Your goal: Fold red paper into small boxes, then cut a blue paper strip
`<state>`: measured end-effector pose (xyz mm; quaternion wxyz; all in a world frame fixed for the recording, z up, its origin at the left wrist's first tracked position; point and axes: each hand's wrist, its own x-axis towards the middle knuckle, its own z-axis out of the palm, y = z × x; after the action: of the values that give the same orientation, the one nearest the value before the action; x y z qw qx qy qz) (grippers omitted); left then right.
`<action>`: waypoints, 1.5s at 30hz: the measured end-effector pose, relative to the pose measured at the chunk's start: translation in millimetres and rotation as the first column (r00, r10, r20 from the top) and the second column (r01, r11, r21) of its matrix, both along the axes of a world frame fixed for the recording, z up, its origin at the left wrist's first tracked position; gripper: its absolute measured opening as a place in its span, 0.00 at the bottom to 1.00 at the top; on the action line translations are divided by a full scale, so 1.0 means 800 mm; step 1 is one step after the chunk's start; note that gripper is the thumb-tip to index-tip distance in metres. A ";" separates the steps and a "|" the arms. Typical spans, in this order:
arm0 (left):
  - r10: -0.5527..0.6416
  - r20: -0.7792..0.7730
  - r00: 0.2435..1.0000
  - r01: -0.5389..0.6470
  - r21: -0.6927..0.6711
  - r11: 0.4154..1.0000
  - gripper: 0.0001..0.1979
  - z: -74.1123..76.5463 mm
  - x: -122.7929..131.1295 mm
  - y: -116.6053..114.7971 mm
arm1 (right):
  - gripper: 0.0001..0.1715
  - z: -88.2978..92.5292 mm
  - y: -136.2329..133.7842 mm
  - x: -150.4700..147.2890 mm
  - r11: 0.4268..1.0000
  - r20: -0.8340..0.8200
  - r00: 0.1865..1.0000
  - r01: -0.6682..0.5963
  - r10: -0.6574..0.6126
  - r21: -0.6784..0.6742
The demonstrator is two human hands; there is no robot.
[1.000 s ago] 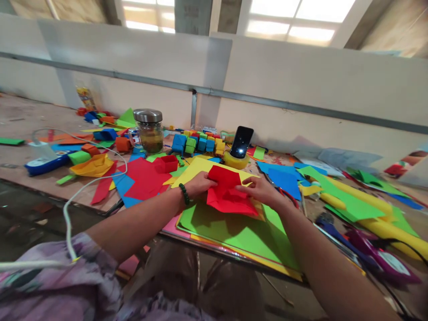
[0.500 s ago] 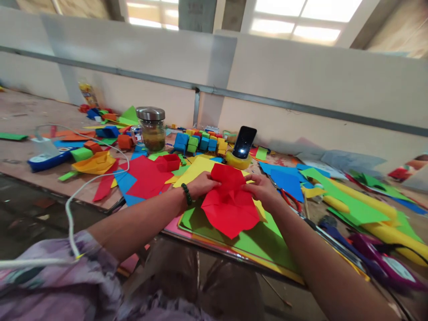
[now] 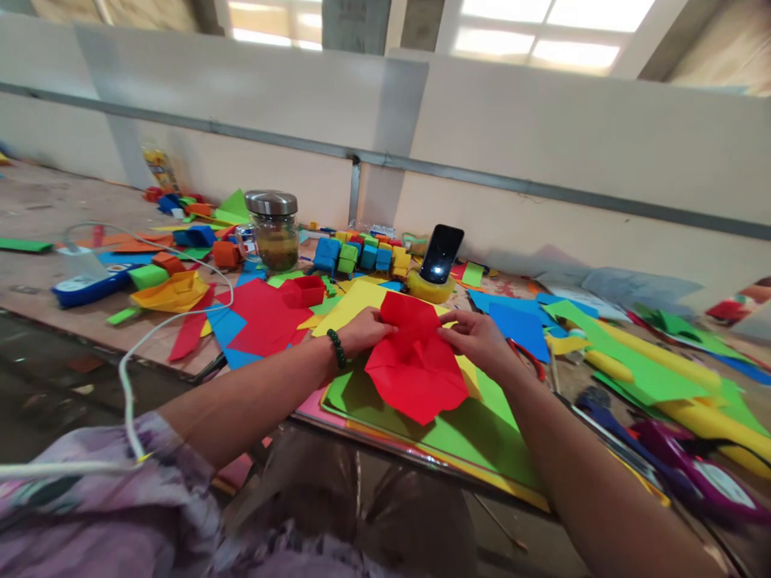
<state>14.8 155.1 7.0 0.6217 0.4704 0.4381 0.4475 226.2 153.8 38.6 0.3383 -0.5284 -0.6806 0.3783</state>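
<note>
Between my hands is a piece of red paper [image 3: 418,379], creased and folded, with a wide pointed flap toward me and a smaller raised flap at the back. My left hand [image 3: 363,331], with a dark green bead bracelet on its wrist, pinches the paper's left side. From the right, my right hand [image 3: 473,337] grips the opposite edge between thumb and fingers. Below the red piece lie green sheets [image 3: 482,437], stacked at the table's front edge, and a yellow sheet [image 3: 346,311] reaches out behind it.
A lidded glass jar [image 3: 272,233] and several small folded paper boxes [image 3: 348,258] stand behind. A phone [image 3: 442,253] leans in a yellow holder. Red-handled scissors [image 3: 530,359] and a purple tool [image 3: 699,474] lie right. A white cable [image 3: 124,385] crosses my left side.
The red paper's near flap has tilted slightly, its front point shifting a little up and right. Both hands keep their hold in nearly the same place.
</note>
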 end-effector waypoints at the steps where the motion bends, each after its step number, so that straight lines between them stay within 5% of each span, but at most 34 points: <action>1: -0.005 -0.001 1.000 0.005 0.003 1.000 0.10 0.000 0.000 -0.001 | 0.18 -0.004 0.001 0.000 0.999 0.060 0.998 0.015 -0.018 0.051; 7: -0.029 -0.011 1.000 0.029 0.002 1.000 0.08 0.002 0.005 -0.008 | 0.11 -0.016 0.002 -0.009 0.991 0.297 0.950 0.065 -0.097 0.116; 15: 0.000 -0.052 0.999 0.000 0.011 1.000 0.10 -0.005 0.007 -0.002 | 0.34 -0.011 -0.020 -0.030 0.967 0.466 0.867 0.067 -0.179 0.247; 21: 0.007 -0.093 0.996 -0.008 -0.013 1.000 0.06 -0.005 0.013 -0.004 | 0.32 -0.003 -0.017 -0.025 0.967 0.641 0.737 0.065 -0.212 0.245; 25: -0.009 -0.119 0.993 0.007 -0.019 1.000 0.06 -0.002 0.016 -0.007 | 0.15 -0.012 -0.004 -0.010 0.990 0.576 0.811 0.033 -0.105 0.135; 29: -0.032 -0.135 0.990 0.029 -0.021 0.999 0.05 -0.002 0.020 -0.009 | 0.10 -0.022 0.003 -0.005 0.998 0.389 0.920 0.053 -0.055 0.015; 34: -0.038 -0.167 0.985 0.034 -0.025 0.999 0.03 -0.009 0.026 -0.003 | 0.10 -0.017 -0.004 -0.013 0.964 0.560 0.797 0.100 -0.226 0.246; 38: -0.020 -0.187 0.982 0.011 -0.051 0.999 0.02 -0.006 0.029 0.005 | 0.17 -0.008 -0.015 -0.023 0.975 0.551 0.808 0.128 -0.208 0.181; 45: -0.066 -0.063 0.996 0.058 -0.130 0.990 0.11 0.009 0.035 0.004 | 0.18 -0.013 -0.046 -0.046 0.933 0.621 0.703 0.189 -0.347 0.307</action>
<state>43.0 158.4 14.0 0.6492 0.4576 0.4719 0.3827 189.6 116.8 28.2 0.1812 -0.6810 -0.7087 0.0334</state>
